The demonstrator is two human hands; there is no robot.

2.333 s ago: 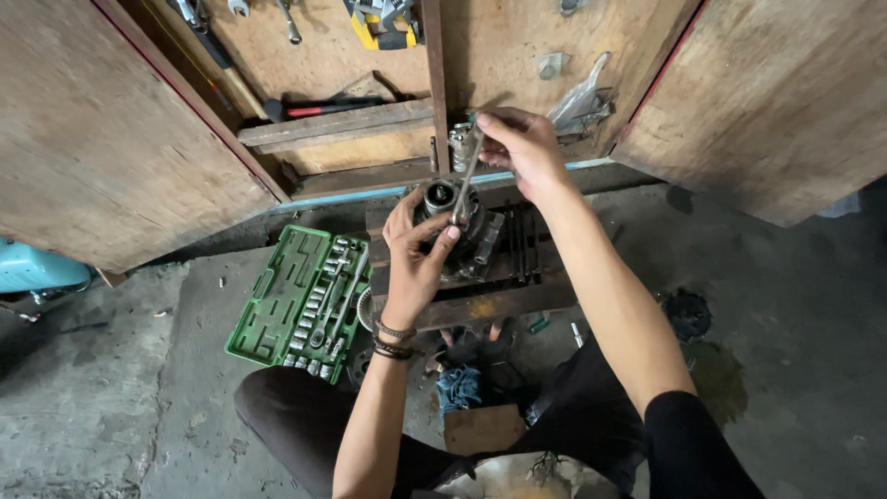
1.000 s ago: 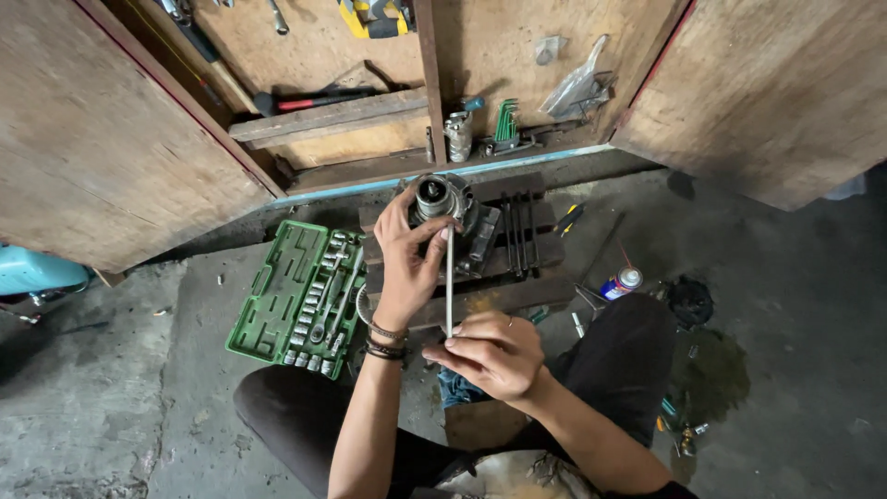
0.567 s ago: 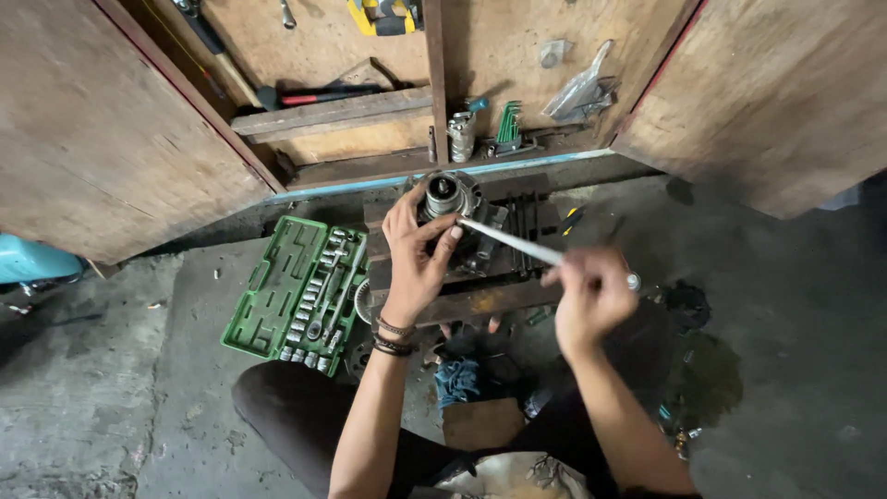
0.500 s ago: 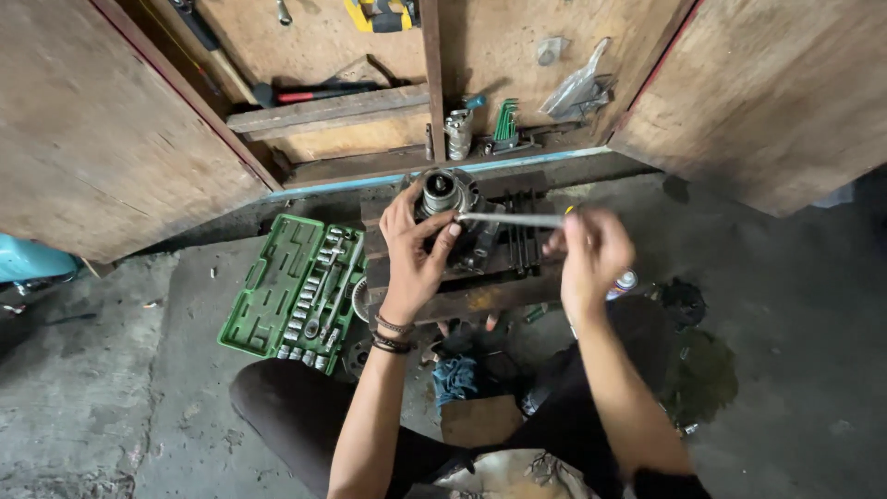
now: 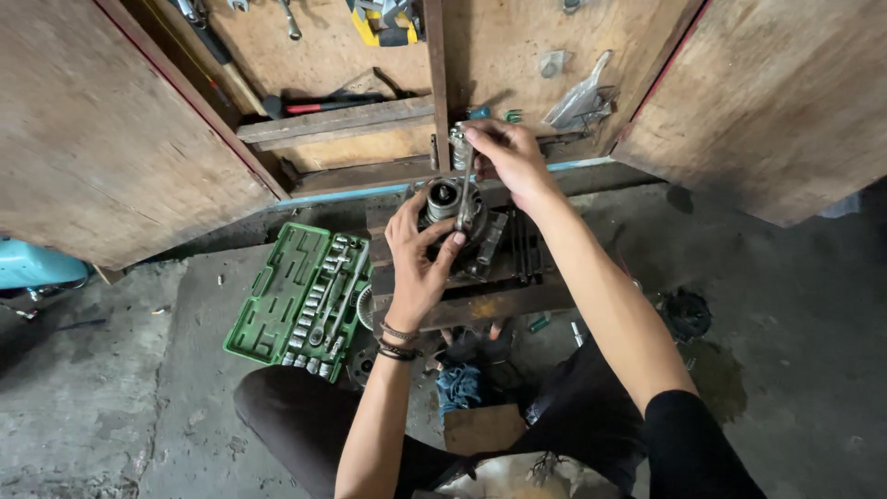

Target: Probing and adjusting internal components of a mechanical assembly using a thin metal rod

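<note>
Gripping round metal part, left hand closed about it; steadied on wooden block. Right hand clenched on ratchet handle; green socket case lay just beside.

You get even, soft daylight with no glare, only faint shadows under the arms, sharp focus throughout, and wide-angle stretching toward the frame's edges.

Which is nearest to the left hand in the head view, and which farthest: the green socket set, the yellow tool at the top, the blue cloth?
From the left hand:
1. Green socket set, on the floor just to its left.
2. Blue cloth, lower down, between the knees.
3. Yellow tool, far up on the wooden board.
</note>
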